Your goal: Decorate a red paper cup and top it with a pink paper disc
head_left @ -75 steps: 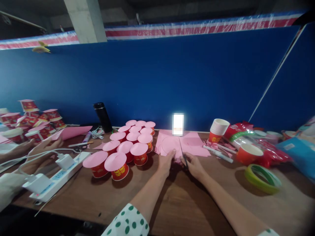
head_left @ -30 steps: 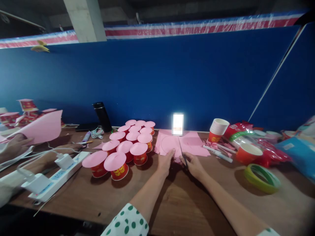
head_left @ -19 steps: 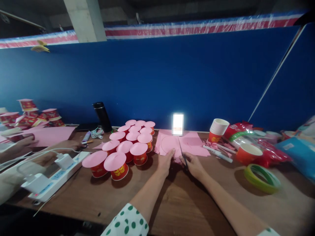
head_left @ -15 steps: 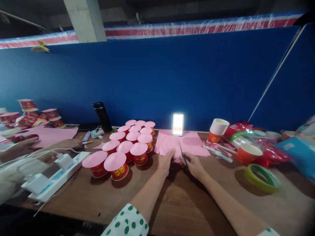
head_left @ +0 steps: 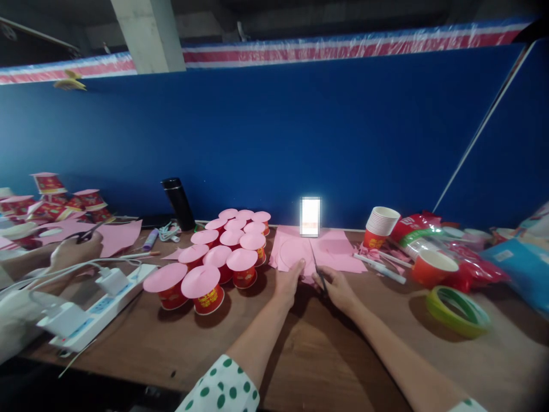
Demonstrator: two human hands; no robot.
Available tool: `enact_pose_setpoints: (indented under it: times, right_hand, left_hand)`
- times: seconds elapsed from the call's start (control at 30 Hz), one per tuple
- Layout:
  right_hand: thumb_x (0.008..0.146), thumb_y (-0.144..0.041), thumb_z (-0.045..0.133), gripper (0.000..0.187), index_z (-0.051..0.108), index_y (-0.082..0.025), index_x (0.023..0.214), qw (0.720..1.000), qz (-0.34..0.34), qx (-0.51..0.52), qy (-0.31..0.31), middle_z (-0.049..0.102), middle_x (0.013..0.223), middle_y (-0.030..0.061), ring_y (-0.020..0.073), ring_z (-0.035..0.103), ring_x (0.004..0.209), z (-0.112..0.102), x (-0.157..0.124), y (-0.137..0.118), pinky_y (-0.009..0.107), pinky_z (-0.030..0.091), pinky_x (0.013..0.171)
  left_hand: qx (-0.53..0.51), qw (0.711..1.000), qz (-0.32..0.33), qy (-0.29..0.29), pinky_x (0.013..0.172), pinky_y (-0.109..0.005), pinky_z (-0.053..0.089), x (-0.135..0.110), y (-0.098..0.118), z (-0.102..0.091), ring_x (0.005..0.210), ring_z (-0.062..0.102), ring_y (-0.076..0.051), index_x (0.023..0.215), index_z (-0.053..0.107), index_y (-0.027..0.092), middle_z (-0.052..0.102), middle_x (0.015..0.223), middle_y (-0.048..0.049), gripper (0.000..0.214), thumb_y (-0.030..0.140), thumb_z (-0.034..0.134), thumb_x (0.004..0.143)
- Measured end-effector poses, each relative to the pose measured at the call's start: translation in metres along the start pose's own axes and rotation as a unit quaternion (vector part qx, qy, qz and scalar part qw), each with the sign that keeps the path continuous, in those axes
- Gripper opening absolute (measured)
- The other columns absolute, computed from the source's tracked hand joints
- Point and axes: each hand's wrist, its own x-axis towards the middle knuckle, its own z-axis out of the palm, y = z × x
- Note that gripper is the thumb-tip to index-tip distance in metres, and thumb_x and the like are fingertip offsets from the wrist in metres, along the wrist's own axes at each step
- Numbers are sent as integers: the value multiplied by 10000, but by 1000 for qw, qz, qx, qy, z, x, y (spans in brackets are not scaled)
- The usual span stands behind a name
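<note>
My left hand (head_left: 290, 281) pinches the near edge of a piece of pink paper (head_left: 294, 252), thumb on top; a faint round outline shows on it. My right hand (head_left: 337, 288) is closed on the handles of scissors (head_left: 316, 264), whose dark blades point away from me at the paper's right side. More pink paper (head_left: 343, 252) lies flat beneath and beyond. To the left stand several upturned red paper cups, each topped with a pink paper disc (head_left: 201, 281). A bright, blurred-out phone screen (head_left: 310, 217) stands upright behind the paper.
On the right are stacked paper cups (head_left: 380, 226), a white marker (head_left: 385, 272), an orange cup (head_left: 434, 269), green-yellow tape (head_left: 458, 312) and a red plastic bag (head_left: 476, 266). On the left are a power strip (head_left: 103, 309), a black flask (head_left: 178, 204) and a co-worker's hand (head_left: 77, 252) holding scissors.
My scissors and the paper have shifted slightly; my hands stay nearly in place. At the left, the co-worker's outstretched hand has drawn back, and scissors now show in a hand over pink paper.
</note>
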Motion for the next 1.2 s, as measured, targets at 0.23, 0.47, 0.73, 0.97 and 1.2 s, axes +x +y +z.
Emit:
enact_pose_setpoints:
  times: [0.23, 0.47, 0.73, 0.97, 1.2]
  right_hand:
    - [680, -513, 667, 443, 620, -143, 919, 1000, -2, 13, 5, 510, 579, -30, 88, 436, 500, 1, -2, -6, 198, 349, 441]
    - [698, -506, 662, 432, 616, -143, 928, 1000, -7, 10, 4, 503, 574, -32, 86, 427, 491, -1, -1, -2, 197, 348, 434]
    - [708, -509, 655, 436, 621, -138, 934, 1000, -15, -2, 7, 503, 569, -33, 87, 421, 489, -2, 0, 1, 200, 341, 439]
    - [708, -513, 654, 440, 626, -132, 928, 1000, -18, -13, 7, 496, 561, -30, 87, 415, 488, -2, 0, -1, 200, 335, 437]
    - [707, -504, 660, 420, 621, -138, 909, 1000, -17, -8, 4, 503, 560, -33, 87, 422, 490, -3, 0, 1, 203, 338, 449]
  left_hand:
    - [6, 1000, 4, -12, 425, -195, 374, -1, 0, 0, 461, 466, -67, 856, 632, 109, 582, 604, 7, 452, 411, 784, 555]
    - [-6, 1000, 6, -11, 444, -206, 396, -2, 0, 0, 479, 483, -75, 869, 635, 120, 599, 635, 4, 468, 411, 793, 539]
    - [5, 1000, 3, -7, 445, -213, 397, -2, 2, 0, 475, 484, -77, 856, 642, 116, 603, 631, 4, 474, 424, 794, 528]
    - [4, 1000, 7, -3, 449, -215, 404, -2, 2, 1, 485, 498, -82, 882, 651, 110, 628, 658, -18, 486, 423, 791, 538]
    - [-4, 1000, 3, 2, 448, -216, 404, -2, 2, 1, 483, 499, -81, 919, 650, 114, 630, 675, -18, 505, 401, 797, 530]
